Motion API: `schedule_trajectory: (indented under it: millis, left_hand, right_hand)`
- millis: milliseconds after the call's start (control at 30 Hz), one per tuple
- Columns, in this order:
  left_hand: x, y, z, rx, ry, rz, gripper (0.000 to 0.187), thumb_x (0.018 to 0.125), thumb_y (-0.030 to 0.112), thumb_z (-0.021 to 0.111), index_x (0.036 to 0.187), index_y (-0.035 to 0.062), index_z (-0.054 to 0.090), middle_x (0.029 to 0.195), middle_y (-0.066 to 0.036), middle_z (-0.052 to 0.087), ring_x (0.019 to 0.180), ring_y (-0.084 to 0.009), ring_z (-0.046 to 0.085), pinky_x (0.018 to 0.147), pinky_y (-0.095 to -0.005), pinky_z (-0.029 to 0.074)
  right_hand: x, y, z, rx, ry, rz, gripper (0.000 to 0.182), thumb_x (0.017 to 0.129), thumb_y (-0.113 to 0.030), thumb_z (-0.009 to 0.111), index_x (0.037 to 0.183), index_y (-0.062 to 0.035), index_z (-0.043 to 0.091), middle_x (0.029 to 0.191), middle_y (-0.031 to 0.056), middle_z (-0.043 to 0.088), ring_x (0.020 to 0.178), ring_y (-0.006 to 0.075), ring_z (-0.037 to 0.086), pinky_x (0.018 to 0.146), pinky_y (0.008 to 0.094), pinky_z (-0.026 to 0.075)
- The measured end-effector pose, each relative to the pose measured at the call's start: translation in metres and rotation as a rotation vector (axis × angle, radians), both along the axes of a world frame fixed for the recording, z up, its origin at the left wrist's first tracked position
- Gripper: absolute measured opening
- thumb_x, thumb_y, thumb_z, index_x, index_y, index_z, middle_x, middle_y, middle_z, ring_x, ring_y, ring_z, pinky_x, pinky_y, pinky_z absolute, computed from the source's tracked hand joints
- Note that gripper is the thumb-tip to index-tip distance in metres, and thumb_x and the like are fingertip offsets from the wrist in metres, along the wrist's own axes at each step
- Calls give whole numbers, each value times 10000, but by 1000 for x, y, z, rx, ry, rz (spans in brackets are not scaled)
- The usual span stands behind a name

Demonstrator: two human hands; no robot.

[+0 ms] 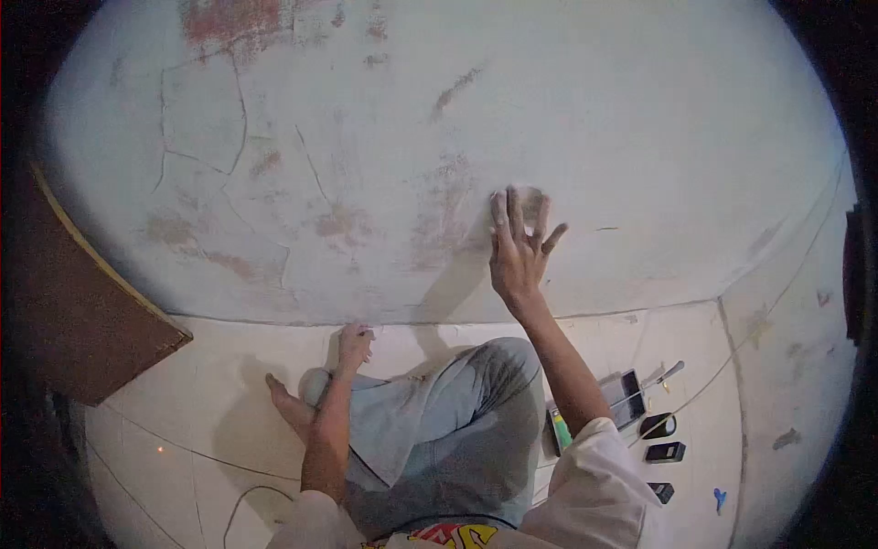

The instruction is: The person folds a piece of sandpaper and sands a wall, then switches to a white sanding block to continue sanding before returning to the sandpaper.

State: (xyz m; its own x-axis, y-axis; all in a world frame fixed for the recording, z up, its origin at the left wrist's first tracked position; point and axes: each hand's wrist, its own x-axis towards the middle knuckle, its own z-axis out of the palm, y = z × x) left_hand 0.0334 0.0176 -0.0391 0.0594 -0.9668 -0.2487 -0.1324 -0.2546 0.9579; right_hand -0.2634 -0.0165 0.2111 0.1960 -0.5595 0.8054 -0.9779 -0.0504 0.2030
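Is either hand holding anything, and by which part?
Right hand: apparently a small piece, spread fingers over its outer face, against the wall. Left hand: cannot tell.

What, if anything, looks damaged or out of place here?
The broad off-white wall looks damaged: thin dark crack-like lines run through its left part, and reddish-brown patches break the pale surface, the strongest at upper left. Others lie left of the person's bare right hand. Whether the lines are cracks or grooves isn't clear.

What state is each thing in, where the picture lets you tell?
Right grip: spread, against the wall, apparently over a pad
Left grip: loosely curled, contents unclear
Wall: cracked, patchy
Trousers: creased
Cable: curved, slack
Blue item: lying on the floor
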Motion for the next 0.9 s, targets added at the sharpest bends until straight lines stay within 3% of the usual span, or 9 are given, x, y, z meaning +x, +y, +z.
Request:
schedule_trajectory:
  millis: [167, 233, 433, 500, 733, 767, 800, 900]
  left_hand:
    - [-3, -3, 2, 20, -44, 21, 285, 774, 120, 614, 1022, -21, 603, 828, -105, 665, 442, -139, 548, 344, -284, 428]
    - [-2, -2, -3, 37, -73, 11, 284, 774, 114, 608, 1025, -19, 602, 824, -108, 663, 433, -139, 543, 340, -287, 425]
    - [-4, -1, -6, -64, -12, 74, 256, 764, 117, 609, 994, 4, 613, 760, -93, 639, 430, -140, 549, 340, -289, 420]
    - [-2, -5, -3, 16, -68, 8, 260, 810, 114, 577, 1023, -36, 592, 788, -120, 647, 458, -158, 559, 333, -287, 450]
    - [-6, 3, 13, 61, -82, -29, 307, 798, 116, 586, 1061, -42, 592, 858, -137, 653, 474, -164, 569, 354, -289, 460]
    - [-8, 7, 17, 10, -50, 31, 258, 782, 122, 593, 996, -21, 605, 769, -107, 632, 457, -151, 562, 354, -286, 452]
    - [-9, 9, 22, -47, -20, 95, 210, 766, 127, 600, 931, -1, 617, 679, -77, 611, 441, -138, 555, 355, -282, 443]
    - [-7, 8, 28, 0, -51, 88, 208, 783, 138, 590, 935, -2, 613, 703, -66, 620, 457, -134, 563, 356, -279, 453]
  right_hand:
    - [36, -11, 66, -90, 3, 41, 507, 960, -299, 401, 1456, -220, 326, 1533, -52, 249, 1438, 334, 61, 1084, 588, -203]
    - [48, -14, 81, -133, -89, 136, 496, 958, -255, 439, 1441, -173, 362, 1515, -21, 301, 1433, 361, 74, 1079, 597, -188]
    - [10, -5, -3, -63, -78, 78, 480, 973, -245, 399, 1442, -152, 358, 1508, 6, 317, 1431, 378, 55, 1068, 607, -194]
    - [3, -3, -19, 30, -108, 49, 479, 968, -237, 399, 1439, -153, 364, 1509, 10, 315, 1432, 376, 55, 1063, 607, -205]
    - [43, -7, 83, -76, -127, 143, 497, 964, -219, 419, 1453, -178, 336, 1516, -16, 297, 1433, 366, 59, 1067, 604, -203]
    - [45, -9, 89, -105, -148, 173, 507, 959, -206, 429, 1456, -184, 331, 1516, -17, 297, 1434, 362, 60, 1067, 603, -203]
    - [40, -14, 82, -121, -138, 186, 522, 948, -187, 446, 1457, -186, 330, 1515, -17, 301, 1436, 357, 63, 1069, 602, -198]
    - [20, -14, 37, -65, -46, 6, 537, 955, -284, 409, 1473, -220, 281, 1531, -58, 252, 1439, 336, 48, 1081, 599, -199]
